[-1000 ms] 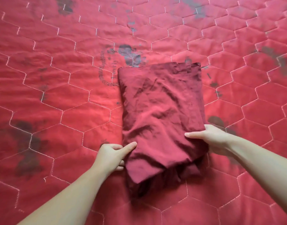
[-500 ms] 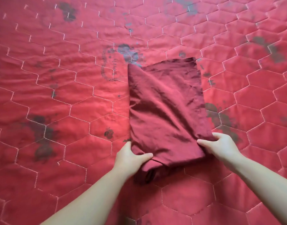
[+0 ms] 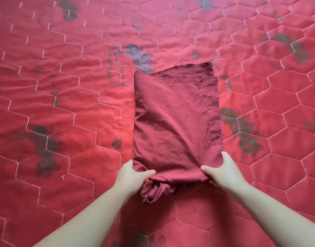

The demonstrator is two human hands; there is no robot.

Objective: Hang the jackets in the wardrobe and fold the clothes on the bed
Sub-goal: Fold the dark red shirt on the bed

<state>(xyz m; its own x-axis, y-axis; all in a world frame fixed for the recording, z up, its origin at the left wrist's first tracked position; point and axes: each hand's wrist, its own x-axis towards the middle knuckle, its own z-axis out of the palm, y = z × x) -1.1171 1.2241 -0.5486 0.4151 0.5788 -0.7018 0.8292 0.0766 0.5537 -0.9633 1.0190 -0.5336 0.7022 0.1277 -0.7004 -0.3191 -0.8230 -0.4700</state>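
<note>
- Both grips are clamped on the near end of the folded maroon garment (image 3: pixel 176 122): I see my left hand (image 3: pixel 132 177) pinching the near left corner, thumb on top and pointing inward.
- On the other side, my right hand (image 3: pixel 222 171) pinches the near right corner the same way, thumb lying across the cloth, fingers tucked beneath the edge.
- Between the two hands the near edge bunches into a loose roll that sags toward me.
- Beyond my hands the garment lies flat as a tall rectangle on the bed (image 3: pixel 64 104), its far left corner slightly uneven.
- Covering the bed is a red quilted spread stitched in hexagons, with dark faded floral patches around the garment.
</note>
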